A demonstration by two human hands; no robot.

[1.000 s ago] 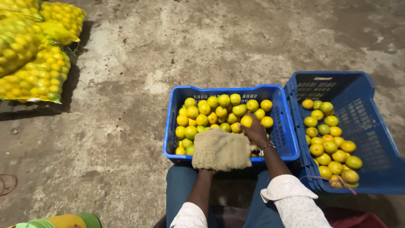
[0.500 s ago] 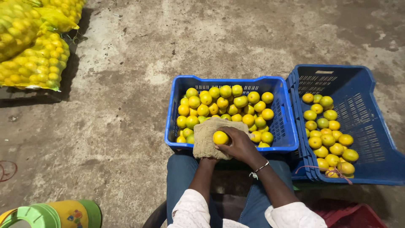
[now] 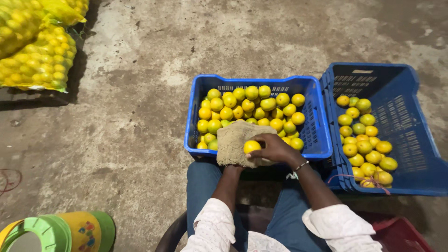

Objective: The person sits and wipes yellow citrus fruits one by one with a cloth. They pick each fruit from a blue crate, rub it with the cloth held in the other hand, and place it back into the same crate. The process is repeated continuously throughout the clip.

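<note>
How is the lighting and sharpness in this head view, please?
Head view: hard overhead light bleaches the concrete floor at top left, and the sacks cast a dark shadow below them; fruit, cloth and both crates stay sharp; the corners darken.

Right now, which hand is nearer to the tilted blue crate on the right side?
The right. The right hand holds a yellow fruit on the burlap cloth, closer to the tilted blue crate. The left hand is hidden under that cloth, farther away.

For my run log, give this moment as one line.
left hand: under burlap cloth | right hand: holds fruit on cloth | blue crate
</note>
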